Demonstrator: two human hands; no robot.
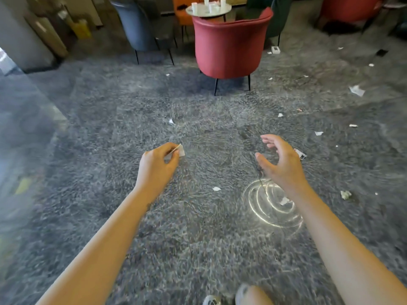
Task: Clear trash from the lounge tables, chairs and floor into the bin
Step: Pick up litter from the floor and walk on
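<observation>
Left hand point(157, 166) pinches a paper scrap point(180, 151) at its fingertips.

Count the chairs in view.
5: grey-blue chair, upper left; orange chair behind the round table; red chair nearest; dark green chair behind it; second red chair, top right. Others may be hidden.

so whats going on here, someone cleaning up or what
A person is picking litter off the grey carpet. Their left hand pinches a small piece of paper; the right hand is open and empty above the floor. Plenty of paper scraps lie scattered on the carpet, and cups stand on the round table behind the red chair. No bin is in view.
</observation>
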